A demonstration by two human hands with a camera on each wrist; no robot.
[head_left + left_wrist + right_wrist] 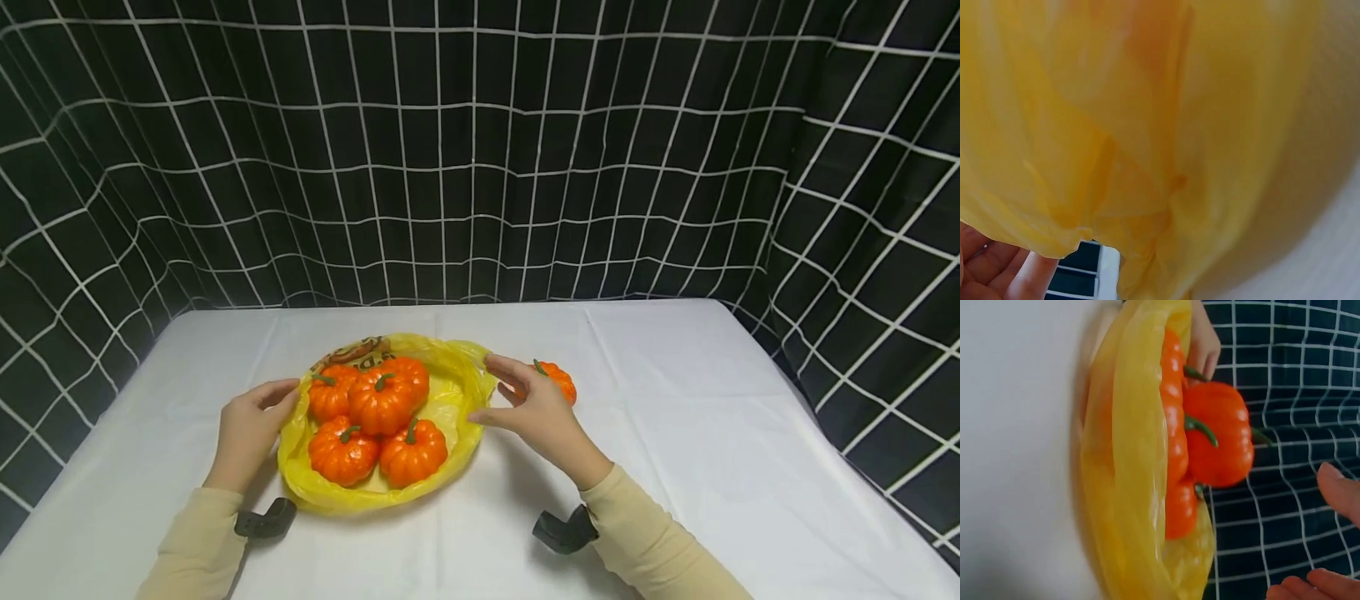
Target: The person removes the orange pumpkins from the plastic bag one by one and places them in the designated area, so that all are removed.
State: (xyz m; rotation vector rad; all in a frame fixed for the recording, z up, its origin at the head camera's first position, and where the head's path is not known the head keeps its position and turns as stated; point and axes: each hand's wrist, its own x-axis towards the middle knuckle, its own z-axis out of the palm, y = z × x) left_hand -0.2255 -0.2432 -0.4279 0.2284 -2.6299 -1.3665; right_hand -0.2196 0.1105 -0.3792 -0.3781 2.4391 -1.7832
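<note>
A yellow plastic bag lies spread with its mouth up, its rim rolled outward. Several orange toy pumpkins with green stems are heaped inside it. At the bag's left edge my left hand pinches the rim between thumb and fingers; in the left wrist view the bag's film hides its fingertips. My right hand stands at the right rim with thumb and fingers spread apart, holding nothing. In the right wrist view its fingertips show apart from the bag. Another orange pumpkin sits outside the bag, partly hidden behind the right hand.
A white cloth covers the table. Black curtain with a white grid stands behind and on both sides. Dark wrist mounts jut inward from both sleeves, close over the table.
</note>
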